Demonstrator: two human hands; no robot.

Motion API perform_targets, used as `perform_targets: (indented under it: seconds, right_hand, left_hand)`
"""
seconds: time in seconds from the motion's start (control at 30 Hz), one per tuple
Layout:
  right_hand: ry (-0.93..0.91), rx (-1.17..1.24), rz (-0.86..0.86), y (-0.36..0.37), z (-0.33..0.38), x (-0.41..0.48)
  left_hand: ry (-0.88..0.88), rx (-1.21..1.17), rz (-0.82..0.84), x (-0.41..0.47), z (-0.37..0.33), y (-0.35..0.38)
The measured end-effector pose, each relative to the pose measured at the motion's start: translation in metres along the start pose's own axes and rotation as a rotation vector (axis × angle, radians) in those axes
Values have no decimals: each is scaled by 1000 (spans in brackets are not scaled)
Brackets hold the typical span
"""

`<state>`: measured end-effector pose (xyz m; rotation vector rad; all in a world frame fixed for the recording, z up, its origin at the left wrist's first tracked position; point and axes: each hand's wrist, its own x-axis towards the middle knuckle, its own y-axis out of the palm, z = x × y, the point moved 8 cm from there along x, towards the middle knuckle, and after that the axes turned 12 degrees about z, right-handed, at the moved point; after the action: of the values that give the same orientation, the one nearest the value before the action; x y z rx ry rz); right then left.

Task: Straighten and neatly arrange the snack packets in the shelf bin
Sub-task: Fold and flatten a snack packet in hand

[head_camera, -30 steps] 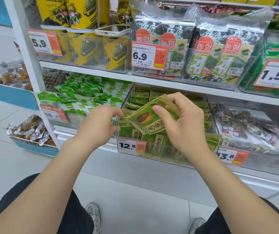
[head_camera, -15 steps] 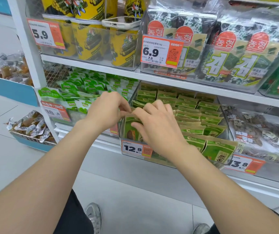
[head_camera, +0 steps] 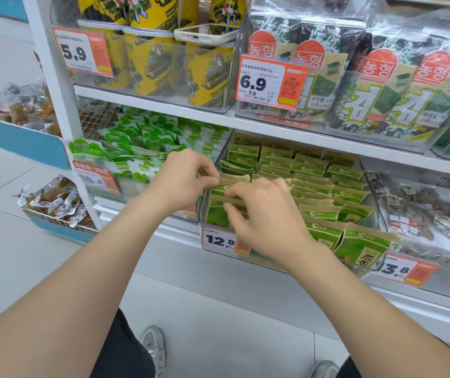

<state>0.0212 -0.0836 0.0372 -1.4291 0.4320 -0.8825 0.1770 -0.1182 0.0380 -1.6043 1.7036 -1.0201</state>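
Your left hand [head_camera: 183,181] pinches the tan top edge of a packet by the bin's left wall. The green-and-tan foil snack packets [head_camera: 319,186] stand in rows running front to back in the clear plastic shelf bin [head_camera: 203,211] on the lower shelf, faces toward you. Your right hand [head_camera: 267,222], just beside the left, curls its fingers round packet tops in that same left row. Rows further right look ragged, and the front-right packets [head_camera: 363,249] lean over the rim. Right hand is nearer; I'd move it that way.
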Motion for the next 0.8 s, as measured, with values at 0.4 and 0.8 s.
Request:
perform_targets:
  seconds: [0.4, 0.8]
  right_hand:
    - [18, 623, -342, -56, -19, -23]
    - [-8, 807, -404, -75, -20, -57]
  left_hand:
    - [316, -523, -597, -60, -60, -51]
    - [242, -1188, -213, -56, -101, 14]
